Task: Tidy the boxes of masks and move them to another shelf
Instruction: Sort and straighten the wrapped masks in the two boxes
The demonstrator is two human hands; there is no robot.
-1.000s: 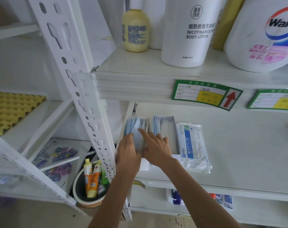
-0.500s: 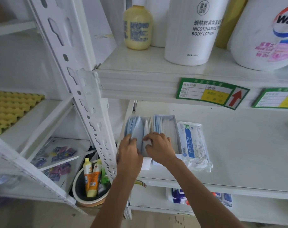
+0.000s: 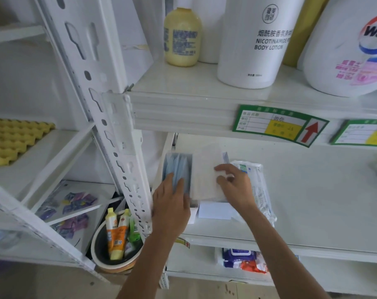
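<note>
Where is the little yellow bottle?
Head view: the yellow bottle stands upper centre on the top shelf, just left of the white body lotion bottle.
</note>
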